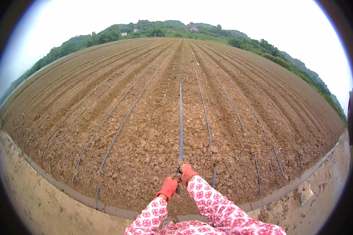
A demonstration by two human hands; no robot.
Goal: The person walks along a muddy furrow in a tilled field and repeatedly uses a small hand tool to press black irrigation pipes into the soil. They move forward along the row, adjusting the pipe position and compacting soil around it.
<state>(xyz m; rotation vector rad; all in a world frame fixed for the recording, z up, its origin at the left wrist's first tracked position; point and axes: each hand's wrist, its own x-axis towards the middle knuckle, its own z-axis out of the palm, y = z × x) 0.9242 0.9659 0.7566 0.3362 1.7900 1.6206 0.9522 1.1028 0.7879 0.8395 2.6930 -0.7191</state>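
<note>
My left hand point(170, 185) and my right hand point(186, 171), both in muddy red-orange gloves, meet at the lower middle of the view. Between them they grip the near end of a dark drip irrigation tape point(181, 126), which runs straight away from me along the soil. My right hand sits slightly farther forward, where the tape enters the grip. The gloved fingers partly hide the tape's end. Patterned pink and white sleeves cover both arms.
More drip tapes point(117, 132) lie along the cloddy soil on both sides. A low concrete edging point(120, 211) borders the field near me, with a muddy concrete path point(56, 205) beside it. A pale bag point(306, 195) lies on the path at right.
</note>
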